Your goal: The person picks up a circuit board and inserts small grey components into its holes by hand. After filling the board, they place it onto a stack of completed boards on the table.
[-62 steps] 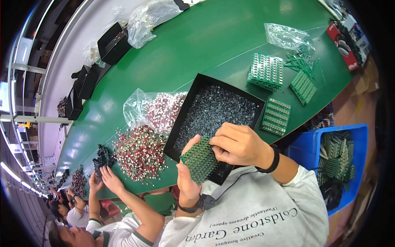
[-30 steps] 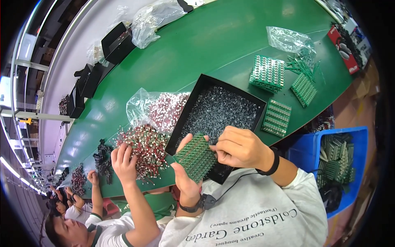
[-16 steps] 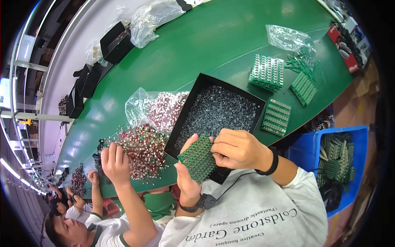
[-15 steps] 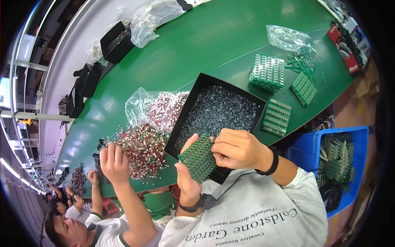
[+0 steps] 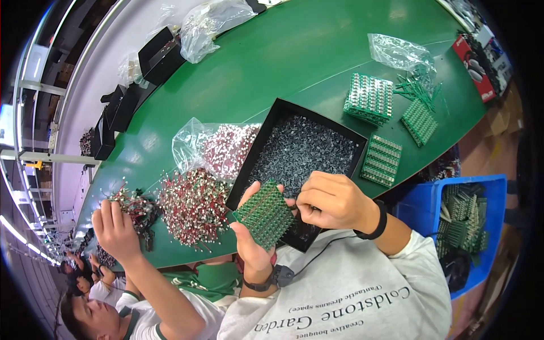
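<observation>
Lower centre: left hand [image 5: 253, 251] grips green board panel [image 5: 265, 216]; right hand [image 5: 331, 199] alongside, fingers curled in, can't tell if holding anything.

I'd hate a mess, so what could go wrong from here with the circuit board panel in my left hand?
Your left hand grips the green circuit board panel over the open black tray; a slip might drop it among small dark parts. The tray sits close beside the pile of red-wired parts, so a bump could mix them. The green panel stack right of the tray lies near the edge of the table and might fall.
</observation>
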Demonstrator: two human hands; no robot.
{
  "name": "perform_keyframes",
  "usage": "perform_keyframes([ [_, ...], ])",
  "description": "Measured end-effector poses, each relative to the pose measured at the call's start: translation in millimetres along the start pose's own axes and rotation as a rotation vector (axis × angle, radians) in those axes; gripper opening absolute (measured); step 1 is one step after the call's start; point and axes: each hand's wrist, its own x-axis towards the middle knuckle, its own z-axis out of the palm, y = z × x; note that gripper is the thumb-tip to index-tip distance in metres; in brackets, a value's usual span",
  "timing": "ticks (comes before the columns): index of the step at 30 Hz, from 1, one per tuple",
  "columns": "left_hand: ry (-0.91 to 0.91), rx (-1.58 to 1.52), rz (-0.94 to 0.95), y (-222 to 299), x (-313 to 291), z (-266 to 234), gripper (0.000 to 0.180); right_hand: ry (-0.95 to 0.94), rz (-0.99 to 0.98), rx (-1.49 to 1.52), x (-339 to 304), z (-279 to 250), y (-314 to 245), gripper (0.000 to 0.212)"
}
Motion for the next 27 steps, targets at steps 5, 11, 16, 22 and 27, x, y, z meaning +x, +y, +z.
perform_keyframes([
  [5,0.001,0.069,0.028,-3,-1,1,0.086,-0.001,-0.045,0.054,12,5,-8,0.026],
  [11,0.025,0.158,-0.012,0,-2,1,0.094,-0.006,-0.066,0.043,7,6,-6,0.023],
  [16,0.030,0.046,0.020,-2,1,-1,0.087,0.021,-0.029,0.019,9,1,-5,0.025],
  [22,0.009,0.143,0.032,1,1,4,0.088,-0.042,-0.072,0.098,11,9,-7,0.025],
  [27,-0.028,0.201,0.001,4,-2,3,0.088,-0.063,-0.057,0.055,8,7,-7,0.020],
])
